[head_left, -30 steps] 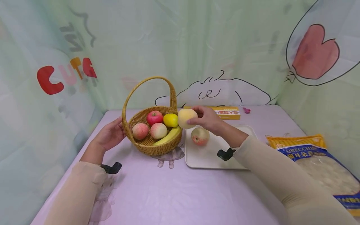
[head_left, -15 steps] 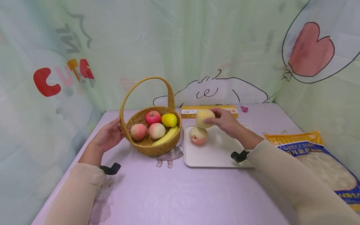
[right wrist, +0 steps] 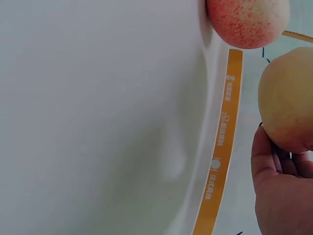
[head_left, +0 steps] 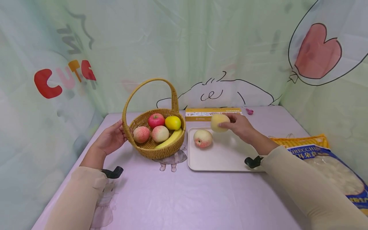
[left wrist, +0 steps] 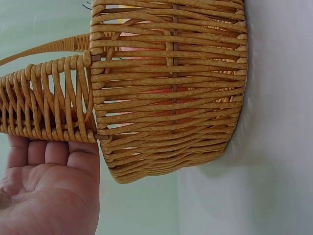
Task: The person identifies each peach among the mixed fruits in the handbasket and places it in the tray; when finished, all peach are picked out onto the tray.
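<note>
My right hand (head_left: 240,126) grips a pale yellow peach (head_left: 219,123) above the back of the white tray (head_left: 227,159). In the right wrist view this peach (right wrist: 288,103) shows a reddish underside, with the fingers beneath it. Another peach (head_left: 203,138), cream with a pink end, lies on the tray's left part. To the left stands a wicker basket (head_left: 161,154) with a tall arched handle. Inside it are a red apple (head_left: 156,120), a yellow round fruit (head_left: 173,122), two pinkish peaches (head_left: 160,134) and a banana (head_left: 171,139). My left hand (head_left: 112,139) holds the handle's left base, fingertips hidden behind the wicker.
Behind the tray lies a long orange and white box (head_left: 201,115). A small pink item (head_left: 249,111) is near the back edge. On the right sits a yellow and blue bag of orecchiette (head_left: 330,169). Printed curtains (head_left: 184,48) enclose the purple-covered table (head_left: 172,198).
My right hand has carried the yellow peach rightward from beside the basket to above the tray, and slightly lower. The left hand keeps its place on the basket.
</note>
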